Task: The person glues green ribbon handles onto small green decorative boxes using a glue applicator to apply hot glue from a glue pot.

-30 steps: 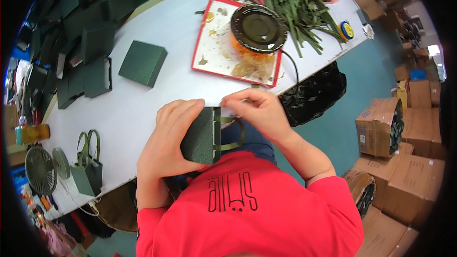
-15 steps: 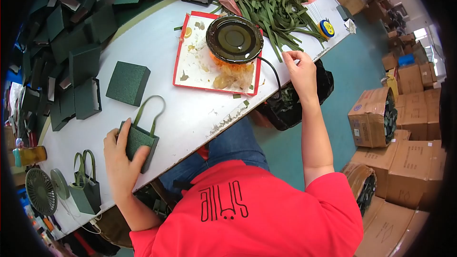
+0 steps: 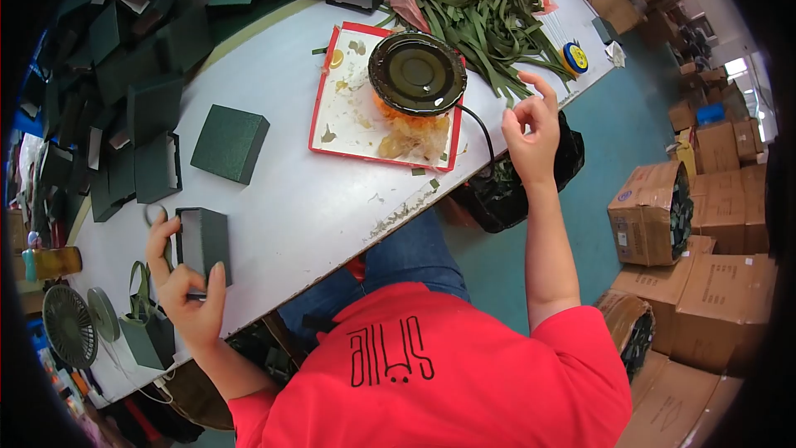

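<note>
At the left, my left hand (image 3: 192, 309) has its fingers and thumb around a small dark green box (image 3: 215, 241), whose open side faces left. A thin ribbon loop (image 3: 154, 214) shows beside the fingertips. Over the table's right edge my right hand (image 3: 533, 137) is raised, thumb and a finger curled together, another finger stretched out; anything pinched there is too small to see. Close beyond it lies a heap of olive-green ribbon strips (image 3: 477, 12) on pink plastic. Another green box (image 3: 230, 143) lies above the left hand.
A round black hot pan (image 3: 417, 73) with an orange glow beneath stands on a red-rimmed tray (image 3: 319, 108); its cable (image 3: 487, 129) runs off the edge. Many green boxes (image 3: 157, 104) pile up at upper left. A handled green bag-shaped box (image 3: 149, 340) stands near a fan (image 3: 70, 326).
My left hand has moved left with the green box and turned it so its open side shows. My right hand has shifted slightly and spread a finger upward. The view has shifted slightly.
</note>
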Tool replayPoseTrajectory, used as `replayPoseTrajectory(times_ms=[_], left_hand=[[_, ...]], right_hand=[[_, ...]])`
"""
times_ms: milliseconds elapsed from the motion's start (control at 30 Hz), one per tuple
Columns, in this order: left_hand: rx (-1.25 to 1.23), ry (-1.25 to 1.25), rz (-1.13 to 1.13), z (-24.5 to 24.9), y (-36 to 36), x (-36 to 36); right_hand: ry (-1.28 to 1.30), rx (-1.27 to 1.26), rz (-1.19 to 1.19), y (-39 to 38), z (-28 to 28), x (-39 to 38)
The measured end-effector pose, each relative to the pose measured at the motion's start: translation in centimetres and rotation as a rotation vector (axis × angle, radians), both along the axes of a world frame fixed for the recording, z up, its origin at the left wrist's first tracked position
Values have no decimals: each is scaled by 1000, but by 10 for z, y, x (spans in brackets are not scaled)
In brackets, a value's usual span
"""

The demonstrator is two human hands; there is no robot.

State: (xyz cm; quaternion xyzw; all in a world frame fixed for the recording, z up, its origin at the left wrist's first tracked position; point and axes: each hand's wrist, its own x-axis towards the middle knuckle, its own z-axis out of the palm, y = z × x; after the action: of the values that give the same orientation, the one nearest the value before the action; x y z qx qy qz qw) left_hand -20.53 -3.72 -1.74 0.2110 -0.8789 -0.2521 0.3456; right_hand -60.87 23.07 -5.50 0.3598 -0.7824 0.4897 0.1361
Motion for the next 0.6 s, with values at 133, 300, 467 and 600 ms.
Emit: replayPoseTrajectory(times_ms=[133,300,467,600], left_hand=[[-137,-360,-130,16,19,-27],[-44,-584,-153,9,28,-39],[-33,-632,-47,6,23,-41],[-144,-602,-132,0,35,-49]], right_hand=[[-312,-213,206,-3,12,19],[-803,-367,368,-7,34,46],[-954,-305,335,-13,45,82],[-1033,-290,302,-20,35,86]])
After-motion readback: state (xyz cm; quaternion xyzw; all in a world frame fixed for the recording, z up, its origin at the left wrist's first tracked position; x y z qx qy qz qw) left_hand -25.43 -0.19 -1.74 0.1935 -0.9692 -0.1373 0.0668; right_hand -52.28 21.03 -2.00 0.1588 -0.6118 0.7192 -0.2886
